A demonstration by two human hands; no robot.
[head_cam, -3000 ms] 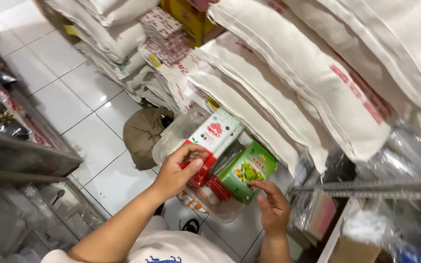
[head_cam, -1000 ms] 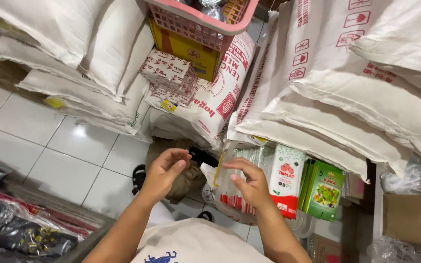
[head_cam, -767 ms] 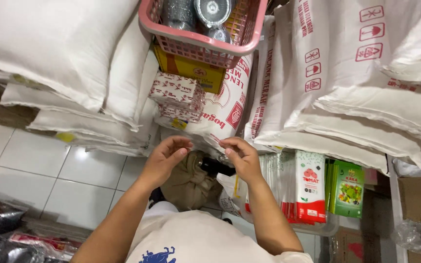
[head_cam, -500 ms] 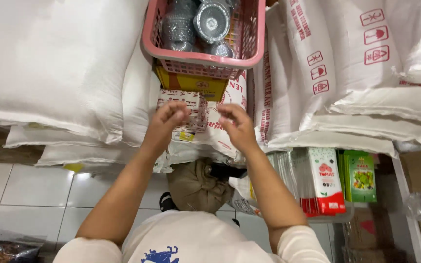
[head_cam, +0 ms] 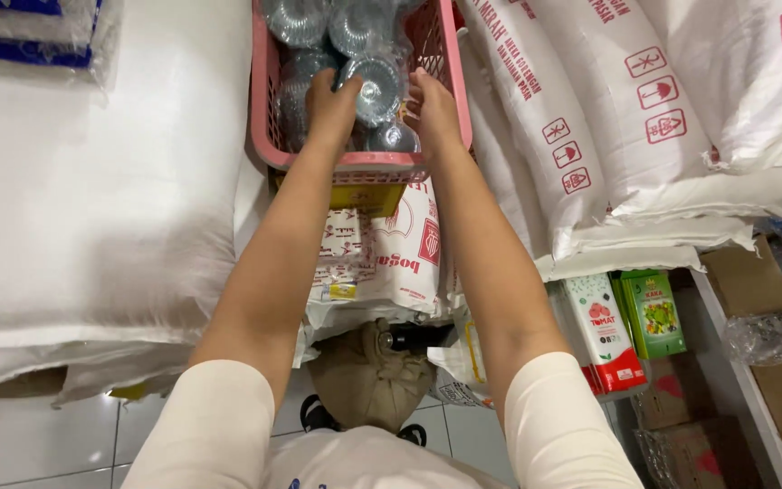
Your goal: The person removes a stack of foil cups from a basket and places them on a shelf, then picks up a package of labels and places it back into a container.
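Both hands are up inside the pink basket (head_cam: 269, 136), which sits on top of the stacked white sacks (head_cam: 92, 181). The left hand (head_cam: 332, 100) and right hand (head_cam: 432, 104) flank a clear plastic container (head_cam: 375, 86) among the others in the basket, fingers curled against its sides, grasping it. Below the basket, red and green cartons (head_cam: 626, 321) stand upright.

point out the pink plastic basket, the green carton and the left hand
pink plastic basket (head_cam: 269, 109), head view, left wall
green carton (head_cam: 655, 314), head view, front face
left hand (head_cam: 332, 101), head view, back of hand
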